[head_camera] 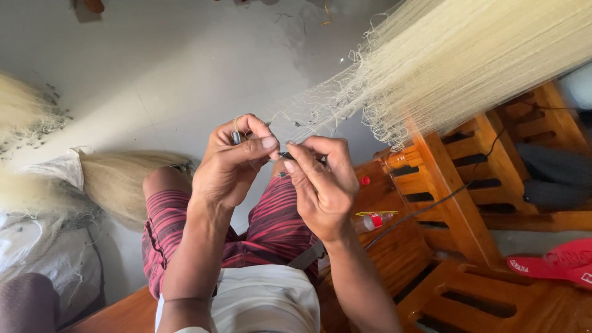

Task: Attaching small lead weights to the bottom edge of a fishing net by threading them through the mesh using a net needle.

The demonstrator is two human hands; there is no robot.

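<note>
Grey concrete floor [154,80] under a seated person working pale netting.

Both hands meet above the lap: the left hand [231,163] and right hand [320,185] each pinch tight on a small dark piece [287,155] at the edge of the fishing net [444,61]. The net's long axis runs from the fingertips up to the far right, over a wooden bench [456,203]; a small bottle [373,221] lies just right of the right hand.

I see both forearms bare down to the left hand [231,166] and right hand [320,185], red-and-black striped shorts [277,222] over the thighs, and a pale cream shirt [259,302] at the waist.
</note>
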